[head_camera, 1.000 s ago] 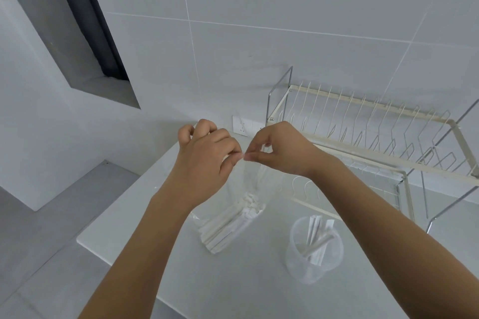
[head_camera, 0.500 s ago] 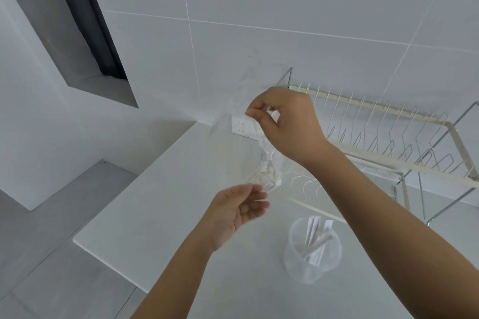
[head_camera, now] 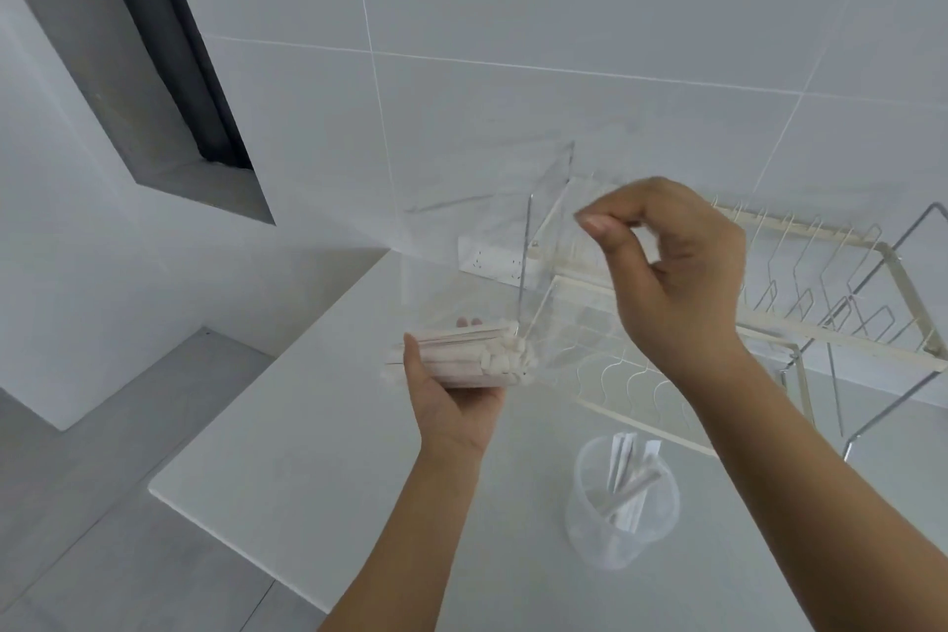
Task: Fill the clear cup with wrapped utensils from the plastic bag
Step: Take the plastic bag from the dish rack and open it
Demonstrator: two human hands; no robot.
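Holding the bundle of wrapped utensils (head_camera: 456, 358) through the plastic bag (head_camera: 513, 272), left hand (head_camera: 451, 390) cups it, above and left of the clear cup (head_camera: 618, 508). Right hand (head_camera: 672, 272) pinches the bag's top, above the cup. Cup holds several utensils, beside the dish rack (head_camera: 769, 323).

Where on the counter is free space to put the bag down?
The counter is bare left of the cup, out to its left edge, under the left hand. It is crowded right of the cup and behind it, where the rack stands.
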